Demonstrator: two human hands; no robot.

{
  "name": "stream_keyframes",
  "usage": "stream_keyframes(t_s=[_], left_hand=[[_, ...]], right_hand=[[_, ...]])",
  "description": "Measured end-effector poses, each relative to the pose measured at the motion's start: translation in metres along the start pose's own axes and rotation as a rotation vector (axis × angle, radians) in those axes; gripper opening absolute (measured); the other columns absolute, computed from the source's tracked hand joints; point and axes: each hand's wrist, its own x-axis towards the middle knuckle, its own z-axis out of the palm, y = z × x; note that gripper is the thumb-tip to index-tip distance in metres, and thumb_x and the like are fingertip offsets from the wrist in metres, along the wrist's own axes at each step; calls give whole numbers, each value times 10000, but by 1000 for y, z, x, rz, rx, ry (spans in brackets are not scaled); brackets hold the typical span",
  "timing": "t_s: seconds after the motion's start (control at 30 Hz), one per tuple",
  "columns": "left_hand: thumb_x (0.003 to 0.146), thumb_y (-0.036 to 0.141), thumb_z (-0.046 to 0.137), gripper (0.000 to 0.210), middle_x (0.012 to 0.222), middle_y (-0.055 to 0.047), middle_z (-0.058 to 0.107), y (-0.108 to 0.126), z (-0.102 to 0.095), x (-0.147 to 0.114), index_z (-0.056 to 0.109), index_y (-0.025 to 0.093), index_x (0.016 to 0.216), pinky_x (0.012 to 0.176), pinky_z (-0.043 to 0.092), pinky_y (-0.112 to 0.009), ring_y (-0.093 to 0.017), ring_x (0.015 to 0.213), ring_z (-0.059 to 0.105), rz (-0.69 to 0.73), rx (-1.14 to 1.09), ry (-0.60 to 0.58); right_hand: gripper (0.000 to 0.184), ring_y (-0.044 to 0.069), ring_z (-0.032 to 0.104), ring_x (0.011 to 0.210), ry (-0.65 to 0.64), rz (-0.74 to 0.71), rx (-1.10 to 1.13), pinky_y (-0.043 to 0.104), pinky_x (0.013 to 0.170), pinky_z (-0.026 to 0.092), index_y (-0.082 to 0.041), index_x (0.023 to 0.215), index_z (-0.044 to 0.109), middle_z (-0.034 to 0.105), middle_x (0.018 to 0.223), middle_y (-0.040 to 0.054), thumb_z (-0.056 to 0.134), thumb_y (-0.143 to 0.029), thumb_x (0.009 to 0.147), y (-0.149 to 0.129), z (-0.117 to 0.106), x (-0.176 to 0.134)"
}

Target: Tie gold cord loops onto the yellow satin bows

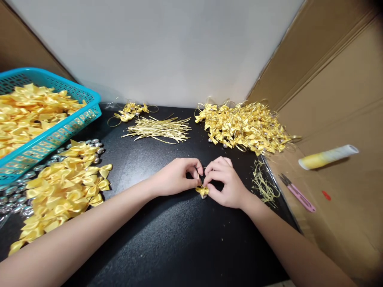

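Note:
Between my two hands, just above the black table [167,239], is a small yellow ribbon bow [202,191] with a silvery bead and a thin gold cord. My left hand [181,175] comes from the left, its thumb and fingertips pinched on the cord above the bow. On the other side my right hand [224,179] is curled, with its fingertips closed at the cord and the bow's right edge. The fingers partly cover the cord, so its exact shape is hidden.
A turquoise basket [89,113] of bows stands left, near loose yellow bows [66,179] and silvery beads [18,195]. Behind lie gold cords [161,129] and a large pile of corded bows [245,125]. Cord scraps [265,185], pink-handled snips [299,195] and a tube [329,156] are right.

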Motion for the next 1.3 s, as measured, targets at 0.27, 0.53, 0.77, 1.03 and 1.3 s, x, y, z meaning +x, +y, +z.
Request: stream_keyframes(t_s=[0.27, 0.53, 0.77, 1.03, 1.3], left_hand=[[786, 139, 591, 44, 719, 31, 720, 7, -1, -4, 585, 182, 790, 709, 419, -241, -118, 666, 633, 134, 203, 47], [786, 141, 635, 163, 786, 25, 765, 12, -10, -6, 754, 233, 850, 791, 373, -306, -163, 753, 625, 172, 516, 70], [768, 123, 660, 126, 682, 30, 735, 12, -7, -6, 742, 218, 762, 738, 312, -319, -161, 703, 584, 233, 645, 94], [749, 114, 666, 111, 709, 30, 737, 10, -4, -8, 700, 200, 687, 723, 287, -316, -162, 732, 561, 284, 679, 85], [751, 116, 641, 135, 663, 20, 720, 11, -2, -7, 718, 211, 694, 688, 279, -309, -163, 723, 555, 285, 701, 96]], right_hand=[[93, 189, 514, 869, -50, 202, -10, 378, 831, 317, -214, 698, 615, 654, 820, -15, 702, -203, 730, -5, 4, 0], [171, 195, 513, 900, -136, 243, -55, 371, 832, 302, -223, 776, 596, 658, 884, -22, 746, -248, 697, -13, -1, 2], [128, 182, 518, 893, -105, 257, -74, 356, 821, 280, -224, 762, 581, 658, 856, -40, 694, -210, 703, -15, 2, 2], [91, 178, 517, 881, -102, 275, -76, 352, 806, 267, -218, 723, 599, 660, 822, -38, 630, -140, 687, -18, 5, 5], [58, 181, 500, 878, -156, 309, -79, 362, 806, 265, -204, 688, 614, 655, 818, -28, 606, -169, 733, -19, 7, 9]])
